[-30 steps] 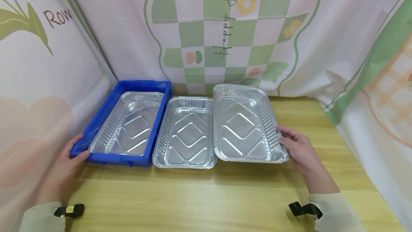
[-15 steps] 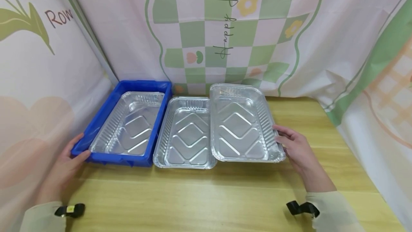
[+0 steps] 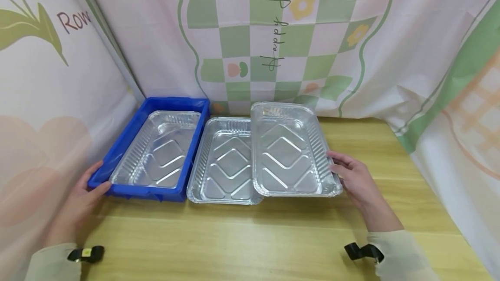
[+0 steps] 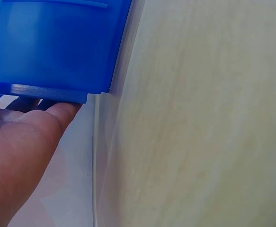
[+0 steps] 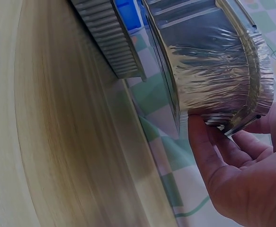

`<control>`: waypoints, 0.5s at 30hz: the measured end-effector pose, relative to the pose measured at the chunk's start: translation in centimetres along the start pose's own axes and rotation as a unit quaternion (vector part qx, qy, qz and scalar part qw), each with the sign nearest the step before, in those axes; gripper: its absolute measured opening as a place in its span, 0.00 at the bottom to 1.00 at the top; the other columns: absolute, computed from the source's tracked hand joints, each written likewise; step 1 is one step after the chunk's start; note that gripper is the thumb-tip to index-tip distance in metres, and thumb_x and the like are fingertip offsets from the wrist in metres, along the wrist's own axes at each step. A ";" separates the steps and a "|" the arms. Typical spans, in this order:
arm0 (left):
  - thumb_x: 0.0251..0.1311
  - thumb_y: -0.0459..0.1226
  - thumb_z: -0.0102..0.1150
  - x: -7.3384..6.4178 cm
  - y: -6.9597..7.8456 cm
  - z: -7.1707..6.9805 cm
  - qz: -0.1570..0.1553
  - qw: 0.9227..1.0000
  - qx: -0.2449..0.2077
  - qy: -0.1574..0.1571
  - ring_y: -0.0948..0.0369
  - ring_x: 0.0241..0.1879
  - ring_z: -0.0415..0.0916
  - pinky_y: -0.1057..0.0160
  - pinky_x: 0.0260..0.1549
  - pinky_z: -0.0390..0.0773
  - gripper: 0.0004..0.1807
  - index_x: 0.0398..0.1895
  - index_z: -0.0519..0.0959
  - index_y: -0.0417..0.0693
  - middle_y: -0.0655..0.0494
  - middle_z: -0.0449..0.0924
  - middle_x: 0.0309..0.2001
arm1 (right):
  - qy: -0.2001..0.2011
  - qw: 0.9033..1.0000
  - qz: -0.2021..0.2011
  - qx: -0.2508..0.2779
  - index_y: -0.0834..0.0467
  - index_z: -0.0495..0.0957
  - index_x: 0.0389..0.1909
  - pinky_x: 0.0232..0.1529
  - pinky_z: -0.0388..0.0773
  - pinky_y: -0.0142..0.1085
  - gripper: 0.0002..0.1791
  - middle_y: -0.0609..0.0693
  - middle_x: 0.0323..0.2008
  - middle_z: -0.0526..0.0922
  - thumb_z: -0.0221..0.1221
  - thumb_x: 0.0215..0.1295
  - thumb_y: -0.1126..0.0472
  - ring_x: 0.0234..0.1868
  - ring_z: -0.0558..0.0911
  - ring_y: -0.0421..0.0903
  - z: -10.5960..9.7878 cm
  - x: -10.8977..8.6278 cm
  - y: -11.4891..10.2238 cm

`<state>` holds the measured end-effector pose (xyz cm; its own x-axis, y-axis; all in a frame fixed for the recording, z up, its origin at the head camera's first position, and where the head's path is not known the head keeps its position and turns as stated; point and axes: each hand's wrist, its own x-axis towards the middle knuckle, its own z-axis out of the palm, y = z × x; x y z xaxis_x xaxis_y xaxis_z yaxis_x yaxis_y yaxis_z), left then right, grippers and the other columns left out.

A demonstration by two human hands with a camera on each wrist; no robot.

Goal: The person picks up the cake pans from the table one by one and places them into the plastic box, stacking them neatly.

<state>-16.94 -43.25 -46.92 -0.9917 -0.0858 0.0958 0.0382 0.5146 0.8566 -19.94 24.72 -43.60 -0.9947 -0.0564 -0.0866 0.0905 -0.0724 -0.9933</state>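
My right hand point(image 3: 358, 183) grips the right side of an aluminium foil tray point(image 3: 291, 155). In the right wrist view this foil tray point(image 5: 209, 71) is up off the wooden table, fingers under its edge. Its left side overlaps a second foil tray point(image 3: 224, 166), which sits on the table in the middle. My left hand point(image 3: 80, 200) holds the front left corner of a blue plastic bin point(image 3: 146, 192), thumb at the front rim and fingers along the side. A third foil tray point(image 3: 166, 153) lies inside that bin. The left wrist view shows the fingers under the bin's rim point(image 4: 48, 91).
The wooden table point(image 3: 226, 242) stretches in front of the trays and to the right. A printed white and green cloth point(image 3: 269, 47) hangs behind it, with more cloth point(image 3: 35, 151) at the left and right sides. Black straps point(image 3: 86, 254) circle both wrists.
My right hand has moved left with its foil tray, which covers more of the middle tray's right side than before. The left hand and the blue bin have stayed in place.
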 end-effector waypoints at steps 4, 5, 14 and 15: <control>0.72 0.40 0.53 -0.1 0.0 0.0 -0.001 1.000 -0.008 -0.002 0.73 0.55 0.60 0.84 0.46 0.62 0.38 0.79 0.48 0.68 0.31 0.53 0.67 | 0.002 1.000 0.007 -0.006 0.67 0.63 0.69 0.43 0.81 0.35 0.28 0.51 0.53 0.76 0.57 0.69 0.68 0.46 0.80 0.45 0.2 0.1 -0.1; 0.72 0.40 0.53 -0.1 0.0 0.0 -0.001 1.000 -0.008 -0.002 0.73 0.55 0.60 0.84 0.46 0.62 0.38 0.79 0.48 0.68 0.31 0.53 0.67 | 0.002 1.000 0.007 -0.006 0.68 0.63 0.69 0.43 0.81 0.35 0.28 0.51 0.53 0.76 0.57 0.69 0.68 0.46 0.80 0.45 0.2 0.1 -0.1; 0.73 0.40 0.52 0.0 0.1 0.1 -0.024 1.000 -0.018 -0.010 0.69 0.58 0.59 0.84 0.47 0.62 0.39 0.79 0.45 0.68 0.26 0.48 0.69 | 0.001 1.000 -0.001 -0.008 0.70 0.62 0.68 0.42 0.81 0.34 0.28 0.51 0.51 0.78 0.56 0.69 0.69 0.45 0.81 0.44 0.8 0.3 0.0; 0.73 0.40 0.52 0.0 0.1 0.1 -0.025 0.999 -0.020 -0.011 0.69 0.58 0.59 0.84 0.46 0.62 0.39 0.79 0.44 0.68 0.26 0.48 0.69 | 0.000 1.000 -0.002 -0.006 0.70 0.62 0.68 0.42 0.81 0.35 0.28 0.51 0.50 0.78 0.56 0.69 0.70 0.45 0.81 0.44 0.9 0.3 0.0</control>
<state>-16.97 -43.13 -46.89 -0.9949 -0.0923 0.0410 -0.0079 0.4758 0.8795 -20.23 23.83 -43.58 -0.9950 -0.0563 -0.0829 0.0863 -0.0598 -0.9945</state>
